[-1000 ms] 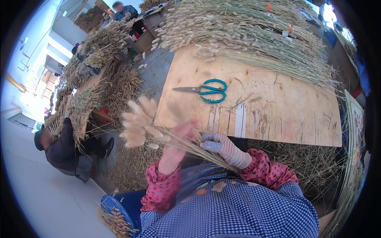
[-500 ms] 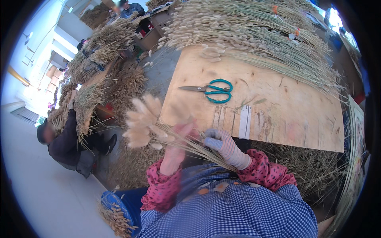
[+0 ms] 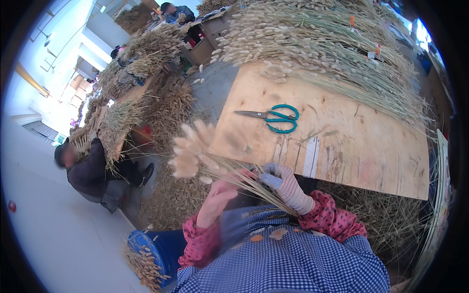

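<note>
A bunch of dried bunny-tail grass [image 3: 193,151] lies slantwise in front of me, its fluffy heads at the upper left and its stems running down toward my apron. My right hand [image 3: 288,188], in a striped glove, is closed round the stems. My left hand [image 3: 220,193], bare and slightly blurred, has its fingers bent against the stems close to the right one; the fingertips are partly hidden. Teal-handled scissors [image 3: 273,117] rest on the wooden board [image 3: 361,146] beyond my hands, beside a white marked strip [image 3: 311,156].
A large heap of bunny-tail grass [image 3: 312,44] covers the board's far side. A blue bucket [image 3: 146,249] stands at my lower left with grass heads beside it. Cut stems [image 3: 376,210] litter the floor. A person [image 3: 93,171] sits at another table on the left.
My left hand has shifted down along the stems, nearer my right hand. The bunch stays held. The whole view has shifted a little, with the scene moving right and down.
</note>
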`<act>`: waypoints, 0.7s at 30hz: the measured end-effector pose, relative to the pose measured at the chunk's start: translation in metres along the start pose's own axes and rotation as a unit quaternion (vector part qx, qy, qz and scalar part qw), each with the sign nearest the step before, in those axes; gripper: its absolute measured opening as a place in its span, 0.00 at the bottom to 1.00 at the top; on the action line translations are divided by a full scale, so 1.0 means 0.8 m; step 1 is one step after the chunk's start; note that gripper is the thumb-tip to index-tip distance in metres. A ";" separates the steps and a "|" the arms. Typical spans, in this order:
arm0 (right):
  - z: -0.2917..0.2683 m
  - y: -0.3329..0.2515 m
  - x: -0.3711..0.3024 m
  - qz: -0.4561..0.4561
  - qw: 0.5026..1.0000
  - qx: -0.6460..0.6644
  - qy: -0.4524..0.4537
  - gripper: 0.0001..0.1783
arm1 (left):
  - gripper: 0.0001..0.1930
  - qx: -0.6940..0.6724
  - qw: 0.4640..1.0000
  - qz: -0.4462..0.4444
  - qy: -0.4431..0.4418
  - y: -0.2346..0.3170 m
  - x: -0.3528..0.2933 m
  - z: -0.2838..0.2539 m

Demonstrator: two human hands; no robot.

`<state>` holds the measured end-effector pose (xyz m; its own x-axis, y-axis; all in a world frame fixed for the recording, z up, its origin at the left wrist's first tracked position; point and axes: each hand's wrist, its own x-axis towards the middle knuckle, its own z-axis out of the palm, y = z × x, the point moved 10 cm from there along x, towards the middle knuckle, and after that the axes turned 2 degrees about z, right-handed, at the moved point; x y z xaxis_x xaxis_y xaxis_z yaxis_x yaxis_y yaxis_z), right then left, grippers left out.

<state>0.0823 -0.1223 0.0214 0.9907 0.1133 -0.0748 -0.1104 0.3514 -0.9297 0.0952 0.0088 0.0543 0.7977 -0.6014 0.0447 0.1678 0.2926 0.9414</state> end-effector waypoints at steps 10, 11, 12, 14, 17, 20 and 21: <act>0.004 -0.013 -0.005 -0.076 0.989 -0.119 0.032 0.08 | 0.10 -0.190 0.930 0.082 0.302 -0.020 0.029 -0.004; 0.000 -0.014 -0.007 -0.073 0.988 -0.126 0.041 0.08 | 0.16 -0.196 0.930 0.078 0.301 -0.022 0.033 0.001; -0.002 -0.016 -0.010 -0.070 0.988 -0.132 0.048 0.08 | 0.18 -0.218 0.930 0.085 0.282 -0.019 0.040 0.006; -0.006 -0.027 -0.014 -0.087 0.976 -0.189 0.065 0.10 | 0.21 -0.261 0.925 0.099 0.259 -0.011 0.047 0.009; -0.008 -0.038 -0.016 -0.084 0.968 -0.224 0.079 0.13 | 0.24 -0.264 0.933 0.092 0.226 -0.008 0.051 0.015; -0.010 -0.048 -0.023 -0.092 0.961 -0.239 0.101 0.12 | 0.24 -0.265 0.935 0.090 0.217 -0.009 0.049 0.013; -0.010 -0.052 -0.025 -0.102 0.963 -0.222 0.109 0.12 | 0.25 -0.266 0.934 0.085 0.223 -0.012 0.049 0.011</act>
<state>0.0680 -0.1471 0.0589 0.9866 -0.1306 0.0978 0.0861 -0.0925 -0.9920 0.1200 -0.0239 0.0502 0.9811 -0.1780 -0.0758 0.1856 0.7554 0.6285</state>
